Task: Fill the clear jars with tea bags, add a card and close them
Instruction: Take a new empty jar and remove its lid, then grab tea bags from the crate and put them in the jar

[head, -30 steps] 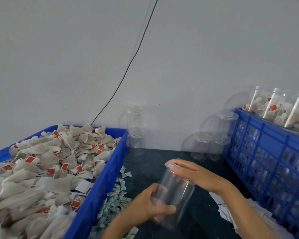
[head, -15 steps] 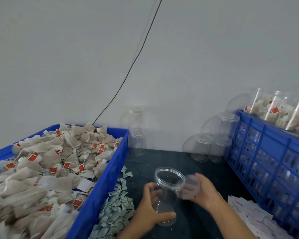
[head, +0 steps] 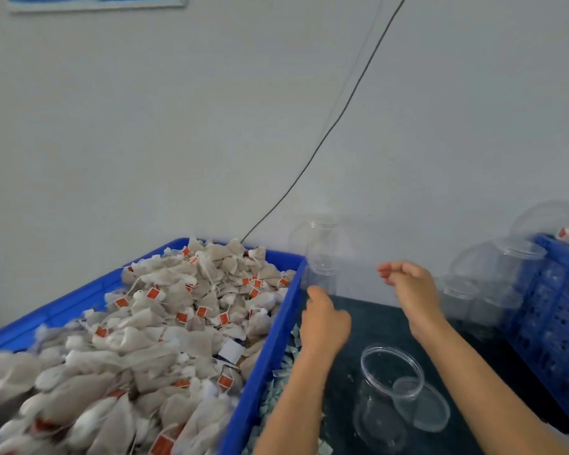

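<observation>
Head cam: open jar (head: 388, 392) stands near the bench's front edge, lid (head: 422, 403) leaning against it, both hands (head: 324, 323) (head: 411, 290) loose-fingered, empty; a careless forearm could topple it.

We can read no text, brand, number or sign anywhere. The tea bags (head: 165, 310) heaped in the blue crate (head: 270, 339) carry small orange-red tags (head: 152, 293), but whatever is printed on them is too small and blurred for us to make out, nearest the crate's rim included.
</observation>
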A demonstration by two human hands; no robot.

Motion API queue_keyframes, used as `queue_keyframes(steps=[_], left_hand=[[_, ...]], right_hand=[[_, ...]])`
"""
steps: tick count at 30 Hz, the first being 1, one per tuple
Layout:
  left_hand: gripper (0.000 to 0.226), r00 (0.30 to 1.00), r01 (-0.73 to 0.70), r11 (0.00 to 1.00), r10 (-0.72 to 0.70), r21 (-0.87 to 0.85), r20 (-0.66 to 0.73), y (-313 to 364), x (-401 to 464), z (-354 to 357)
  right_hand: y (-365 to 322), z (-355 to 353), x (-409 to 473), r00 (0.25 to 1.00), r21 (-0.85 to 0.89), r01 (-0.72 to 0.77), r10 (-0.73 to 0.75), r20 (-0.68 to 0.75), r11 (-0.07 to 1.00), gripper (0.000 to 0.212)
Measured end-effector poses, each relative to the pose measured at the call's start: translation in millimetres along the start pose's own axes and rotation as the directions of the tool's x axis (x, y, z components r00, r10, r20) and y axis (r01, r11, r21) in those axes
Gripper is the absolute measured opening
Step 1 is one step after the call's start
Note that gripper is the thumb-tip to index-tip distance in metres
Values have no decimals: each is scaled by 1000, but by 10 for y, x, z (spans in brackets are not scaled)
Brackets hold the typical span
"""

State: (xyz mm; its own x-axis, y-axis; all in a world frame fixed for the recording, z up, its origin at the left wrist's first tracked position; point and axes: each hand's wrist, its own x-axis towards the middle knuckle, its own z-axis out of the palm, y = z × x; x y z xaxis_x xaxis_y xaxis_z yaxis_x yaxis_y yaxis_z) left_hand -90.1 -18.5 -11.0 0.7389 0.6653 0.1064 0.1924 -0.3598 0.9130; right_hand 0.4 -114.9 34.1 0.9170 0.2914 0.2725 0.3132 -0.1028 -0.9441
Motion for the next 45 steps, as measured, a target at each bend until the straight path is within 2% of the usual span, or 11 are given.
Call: queue_keyframes(steps=[5,10,16,22,30,32,35,39,42,43,45], left_hand=[[36,996,40,978,-24,203,-80,205,522,-539],[25,991,104,822,-40,559,-126,-411,733,-1310],[25,946,167,661,103,731,-309,-1179,899,-2020],[36,953,194,395,142,898,-269,-1457,1157,-2221],[12,912,195,466,237,863,-334,-1318,1242,-2354],[18,879,112,609,308,785,-364,-1184,1272,-2332],[29,942,-115,944,202,309,-269,-976,1358,-2186],[23,991,-134,981,129,144,44,-858,1464,-1967],[31,999,-20,992,24,-123,37,-930,1604,-1923],[24,998,-19,997,15,-81,-57,-992,1664,-1930],[25,972,10,939,71,343,-223,-1143,1784,-1982]], right_hand=[[-467,670,7,971,80,-62,41,237,995,30],[-415,1286,-51,894,-38,-77,86,439,996,29],[-200,1955,-10,859,-112,-106,148,489,988,27],[-11,2326,26,824,-129,-195,234,516,972,28],[128,2495,-17,727,-70,-415,377,573,907,24],[102,2506,-61,653,12,-510,379,656,860,29],[111,2496,-66,563,242,-612,200,802,753,42],[174,2471,-4,704,497,-612,138,696,615,40],[242,2468,72,767,500,-603,278,579,622,28],[251,2461,93,761,469,-629,367,536,620,22],[260,2437,121,706,418,-706,523,478,572,17]])
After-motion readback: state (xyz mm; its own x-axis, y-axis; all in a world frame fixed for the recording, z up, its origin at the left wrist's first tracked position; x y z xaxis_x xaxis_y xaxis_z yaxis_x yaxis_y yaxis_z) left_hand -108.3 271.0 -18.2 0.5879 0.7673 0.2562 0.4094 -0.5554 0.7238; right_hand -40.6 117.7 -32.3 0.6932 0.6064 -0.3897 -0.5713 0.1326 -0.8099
